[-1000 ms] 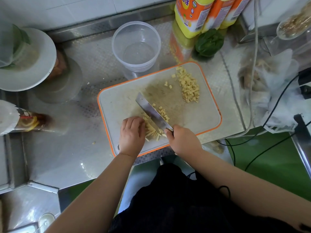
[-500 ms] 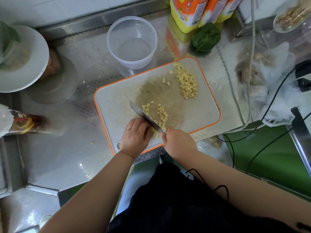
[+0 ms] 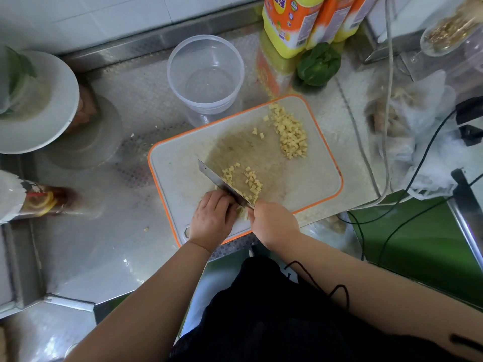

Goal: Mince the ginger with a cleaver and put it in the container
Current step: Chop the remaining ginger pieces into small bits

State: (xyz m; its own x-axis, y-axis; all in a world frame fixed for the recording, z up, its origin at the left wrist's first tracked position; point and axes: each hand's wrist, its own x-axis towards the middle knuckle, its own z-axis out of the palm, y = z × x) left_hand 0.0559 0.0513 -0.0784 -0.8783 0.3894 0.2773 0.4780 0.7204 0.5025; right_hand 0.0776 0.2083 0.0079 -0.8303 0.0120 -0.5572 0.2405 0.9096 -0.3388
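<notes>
Two hands work at the near edge of the orange-rimmed cutting board point(image 3: 183, 163), which lies on the steel counter point(image 3: 86, 246). The right hand point(image 3: 274, 223) has its fingers wrapped round the handle of the cleaver point(image 3: 222, 182); the handle itself is hidden inside the grip. The blade runs diagonally from that hand toward the board's left side, its edge down on the board. The left hand point(image 3: 213, 216) sits just left of the blade, fingers curled together with the fingertips tucked down over the uncut ginger strips point(image 3: 244, 214), of which only a few pale ends show between the two hands.

Diced ginger lies in two groups. A small group of cubes point(image 3: 248, 178) sits just right of the blade, near the middle of the board. A larger pile point(image 3: 290, 134) lies toward the board's far right corner, with a few loose cubes beside it.

The clear plastic container point(image 3: 206, 71) stands on the counter beyond the board's far edge, upright and open-topped, with no ginger visible in it. Yellow-and-orange bottles point(image 3: 290, 22) stand at the counter's far edge, a green vegetable point(image 3: 318, 64) in front of them.
</notes>
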